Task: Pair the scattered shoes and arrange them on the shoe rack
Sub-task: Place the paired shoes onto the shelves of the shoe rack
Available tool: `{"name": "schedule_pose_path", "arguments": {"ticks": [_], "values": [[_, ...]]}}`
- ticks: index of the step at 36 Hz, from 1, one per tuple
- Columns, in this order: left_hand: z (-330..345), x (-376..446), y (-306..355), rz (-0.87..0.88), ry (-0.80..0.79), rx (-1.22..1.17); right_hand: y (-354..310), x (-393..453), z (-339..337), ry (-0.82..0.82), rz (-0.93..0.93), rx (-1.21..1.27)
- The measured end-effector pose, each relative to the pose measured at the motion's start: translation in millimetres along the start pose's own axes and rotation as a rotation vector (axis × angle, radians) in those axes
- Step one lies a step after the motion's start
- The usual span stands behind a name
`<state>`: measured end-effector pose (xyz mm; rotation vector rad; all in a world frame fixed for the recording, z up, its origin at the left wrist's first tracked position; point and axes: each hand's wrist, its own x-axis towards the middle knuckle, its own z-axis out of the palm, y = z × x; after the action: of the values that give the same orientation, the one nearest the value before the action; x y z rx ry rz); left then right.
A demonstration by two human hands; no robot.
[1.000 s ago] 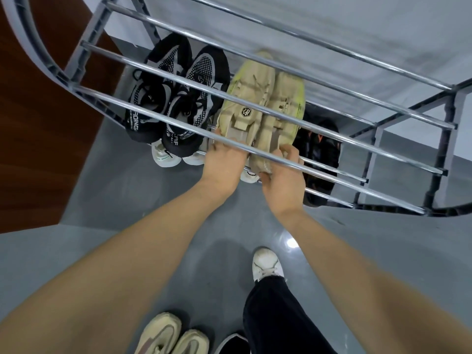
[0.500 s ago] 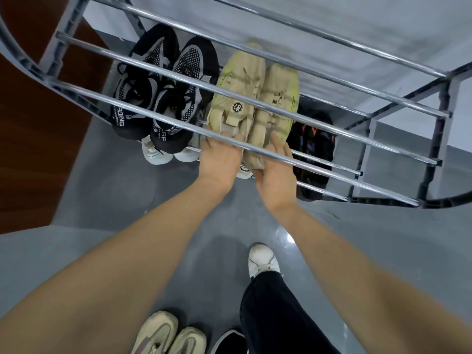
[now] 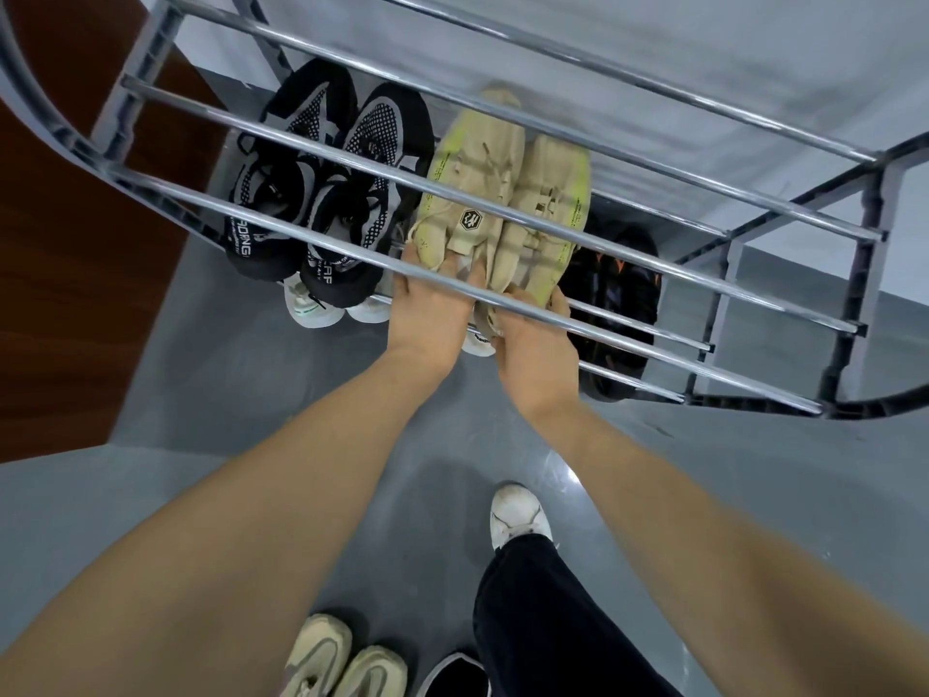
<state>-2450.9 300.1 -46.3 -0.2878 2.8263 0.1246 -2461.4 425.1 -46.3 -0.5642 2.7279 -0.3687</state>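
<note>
Here, progress on the shoe rack point(image 3: 653, 264): black-and-white mesh sneakers point(image 3: 321, 193) paired on a middle shelf at the rack's left end; beige-and-lime sneakers point(image 3: 507, 193) paired just beside them, toward the rack's middle. White shoes point(image 3: 321, 309) on a lower shelf, partly hidden; black shoes with orange marks point(image 3: 618, 294) lower down toward the rack's right end. Judged well along, not finished: beige pair point(image 3: 342, 661) and one black shoe point(image 3: 455, 676) on the floor, well in front of the rack, likely left to shelve.

Left hand point(image 3: 432, 314) at the heel of the left beige sneaker, fingers fairly straight and pressing, grip released. Right hand point(image 3: 533, 349) at the heel of the right one, fingers curled round it, grip grasping that shoe. Both hands under the rack's front top rail.

Beige-and-lime pair: long axes parallel, front to back across the rack, toes toward the wall behind the rack, heels toward its front edge; uppers upward, inner sides touching.
</note>
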Motion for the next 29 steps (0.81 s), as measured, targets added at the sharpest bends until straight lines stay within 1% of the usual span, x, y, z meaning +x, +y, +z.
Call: {"name": "schedule_pose_path", "arguments": {"ticks": [2, 6, 9, 11, 14, 17, 20, 23, 29], "values": [[-3.6, -6.6, 0.7, -0.014, 0.011, 0.014, -0.9, -1.8, -2.6, -0.008, 0.007, -0.005], [-7.3, -36.6, -1.9, -0.044, -0.017, 0.049, -5.7, -14.4, -3.6, -0.005, 0.028, -0.027], [-7.3, -61.1, -4.1, -0.032, -0.022, 0.031, -9.6, -34.9, -3.9, -0.001, 0.108, 0.053], [-11.2, -77.5, -6.5, -0.023, -0.037, 0.010, -14.7, -51.5, -8.0, -0.001, 0.125, 0.090], [-21.6, -102.0, -10.5, -0.023, -0.048, -0.042, -25.1, -74.9, -17.8, -0.025, 0.085, 0.077], [-36.3, -128.5, -16.0, -0.041, -0.047, -0.122, -38.4, -95.8, -28.7, 0.007, 0.047, 0.027], [-54.7, -160.6, -26.4, -0.026, 0.018, -0.184, -56.6, -117.3, -41.3, 0.009, 0.019, -0.015], [-76.6, -199.4, -42.5, -0.036, 0.068, -0.198, -82.6, -144.3, -58.3, 0.017, -0.002, -0.024], [-131.8, -300.1, -74.6, -0.060, 0.065, -0.162, -148.6, -230.5, -99.2, 0.082, -0.077, -0.023]]}}
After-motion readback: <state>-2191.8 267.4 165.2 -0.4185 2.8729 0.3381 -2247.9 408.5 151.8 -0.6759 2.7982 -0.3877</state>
